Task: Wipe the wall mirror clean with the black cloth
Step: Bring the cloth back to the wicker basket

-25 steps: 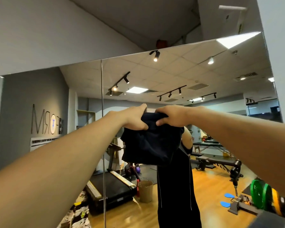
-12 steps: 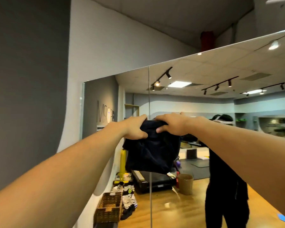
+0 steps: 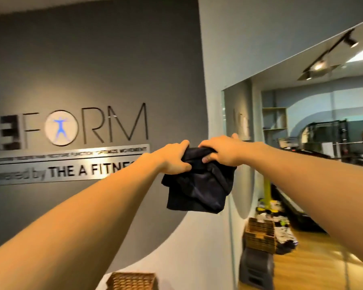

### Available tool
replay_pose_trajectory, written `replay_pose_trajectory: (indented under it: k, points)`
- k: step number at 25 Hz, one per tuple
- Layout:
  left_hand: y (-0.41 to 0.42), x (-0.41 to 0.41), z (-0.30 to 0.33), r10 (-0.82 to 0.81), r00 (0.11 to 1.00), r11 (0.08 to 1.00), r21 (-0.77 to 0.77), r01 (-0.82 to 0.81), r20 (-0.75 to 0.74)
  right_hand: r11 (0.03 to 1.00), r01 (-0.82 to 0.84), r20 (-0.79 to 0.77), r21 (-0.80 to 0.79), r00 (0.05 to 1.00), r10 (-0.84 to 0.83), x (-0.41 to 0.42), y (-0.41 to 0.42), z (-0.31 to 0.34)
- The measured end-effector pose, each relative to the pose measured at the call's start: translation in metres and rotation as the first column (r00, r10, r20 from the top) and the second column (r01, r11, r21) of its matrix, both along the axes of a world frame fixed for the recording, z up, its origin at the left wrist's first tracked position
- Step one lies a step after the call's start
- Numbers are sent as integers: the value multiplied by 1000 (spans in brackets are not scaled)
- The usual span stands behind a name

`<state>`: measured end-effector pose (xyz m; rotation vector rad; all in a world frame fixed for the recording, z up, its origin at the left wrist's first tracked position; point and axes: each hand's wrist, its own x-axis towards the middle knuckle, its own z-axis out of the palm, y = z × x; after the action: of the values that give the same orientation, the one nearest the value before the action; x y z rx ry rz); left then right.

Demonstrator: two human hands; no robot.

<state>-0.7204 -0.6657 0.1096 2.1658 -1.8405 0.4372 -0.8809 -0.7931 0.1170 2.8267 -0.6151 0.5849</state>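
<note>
Black cloth (image 3: 197,187): soft dark fabric, bunched and folded at the top, hanging down in a rough square with creases and a slight sheen. Lower edge roughly straight, corners drooping. It is held up in the air at arm's length, in front of the pale wall strip, with its right side overlapping the left edge of the large frameless wall mirror (image 3: 302,126). Cannot tell if the cloth touches the glass or wall.

Left hand (image 3: 173,159): fingers curled, clenched on the cloth's top left edge, thumb tucked under against the fabric. Right hand (image 3: 220,152): fingers wrapped over the top right edge, thumb tip visible pressing into the cloth from below. Hands just beside each other, nearly touching, both forearms stretched out straight.

Mirror: mounted on the right wall, running off frame to the right, vertical seam visible between panels. Reflects gym floor, track lights, a treadmill, shelving.

Left of the mirror: dark grey wall with black "REFORM" lettering (image 3: 86,126), a round white disc with a blue figure as the "O", and a brushed metal plate (image 3: 71,164) below it reading partly "THE A FITNE". Woven brown wicker basket (image 3: 132,281) at bottom edge; its reflection shows in the mirror. Frame has motion blur.
</note>
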Motion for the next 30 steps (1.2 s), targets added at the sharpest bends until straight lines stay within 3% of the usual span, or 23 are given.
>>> replay_pose_trajectory:
  k: [5, 11, 24, 30]
  points:
    - [136, 92, -25, 176, 982, 984, 8, -177, 69, 984, -178, -10, -2, 984, 178, 118, 110, -29]
    - [207, 167, -50, 273, 950, 959, 37, -281, 150, 961, -274, -32, 26, 961, 275, 211, 166, -52]
    - [163, 355, -86, 370, 916, 922, 59, -383, 157, 928, -373, -91, 15, 924, 373, 414, 110, -77]
    - [124, 473, -122, 376, 916, 909, 133, -394, 143, 944, -329, -136, 27, 934, 330, 528, 76, -119]
